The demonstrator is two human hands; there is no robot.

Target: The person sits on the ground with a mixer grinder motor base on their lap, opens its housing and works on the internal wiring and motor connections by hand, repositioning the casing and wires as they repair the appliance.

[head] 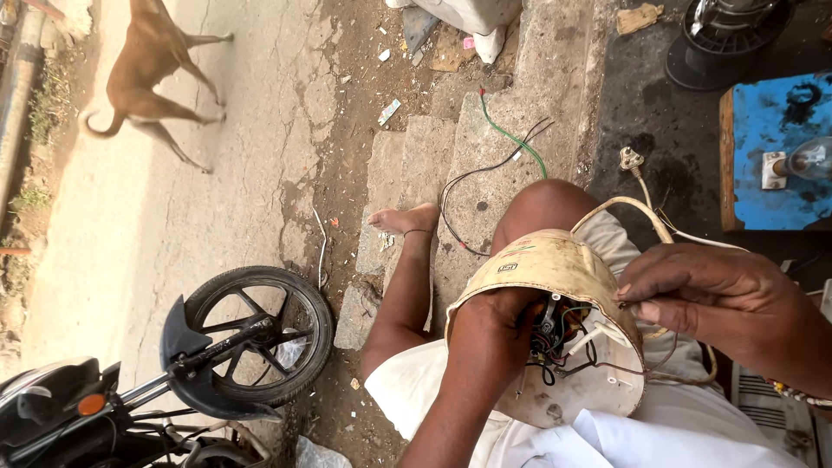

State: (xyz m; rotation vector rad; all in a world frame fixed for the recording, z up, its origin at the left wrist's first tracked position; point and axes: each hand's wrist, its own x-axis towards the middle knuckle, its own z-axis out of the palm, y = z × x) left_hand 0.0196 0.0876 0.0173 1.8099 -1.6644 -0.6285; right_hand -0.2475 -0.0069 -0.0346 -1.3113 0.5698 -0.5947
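Cream-coloured and grimy, a round plastic appliance housing (555,269) lies on the person's lap with its open underside turned up toward the camera. Left hand (490,334) is pushed into that opening; its fingers are buried among the inner parts, so whether they grip anything cannot be told. Just past those hidden fingers sits a tangle of black, red and green wires (559,338) around a small dark part. Right hand (715,299) hovers at the housing's right rim, its fingers (646,290) pinched narrow on a thin wire (641,368) that loops down across the white inner plate. A cream power cord (637,206) arcs over the housing just above these fingers and ends in a plug (631,159) on the dark ground. Beyond the left fingers, the person's bare foot (406,218) rests on stone slabs beside loose black and green wires (503,147). Well apart to the left stand a motorcycle wheel (256,334) and a brown dog (152,69). Well above the right fingers is a blue tabletop (767,121).
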